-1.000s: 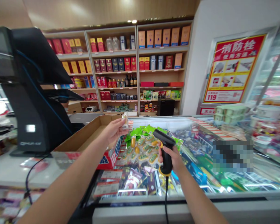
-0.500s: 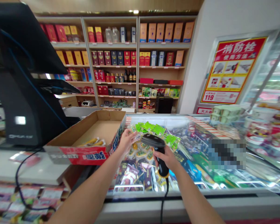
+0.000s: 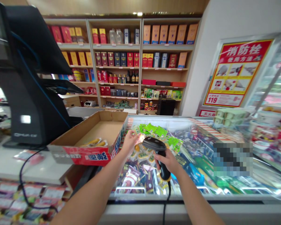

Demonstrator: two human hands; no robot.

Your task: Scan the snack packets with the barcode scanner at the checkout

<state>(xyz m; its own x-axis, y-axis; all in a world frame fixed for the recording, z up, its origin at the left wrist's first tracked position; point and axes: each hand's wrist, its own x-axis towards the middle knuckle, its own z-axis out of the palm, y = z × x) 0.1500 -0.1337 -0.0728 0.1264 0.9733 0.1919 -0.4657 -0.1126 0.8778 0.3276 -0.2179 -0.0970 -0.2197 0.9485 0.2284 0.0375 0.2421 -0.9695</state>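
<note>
— Grip, both hands?
— Right hand clenched round black scanner, head of scanner angled toward left hand; left fingers pinching small packet, mostly lost in glare
— Packet position?
— Above chest freezer, just beside scanner head, contact impossible to confirm
— Progress so far?
— Few yellow packets lying in cardboard tray on counter; many yellow-and-green packs left in freezer, exact count not possible
— Cable?
— Black cord from scanner butt, hanging over freezer front
— Nearby?
— Black till left of tray; shelves of boxed goods and bottles beyond freezer
</note>
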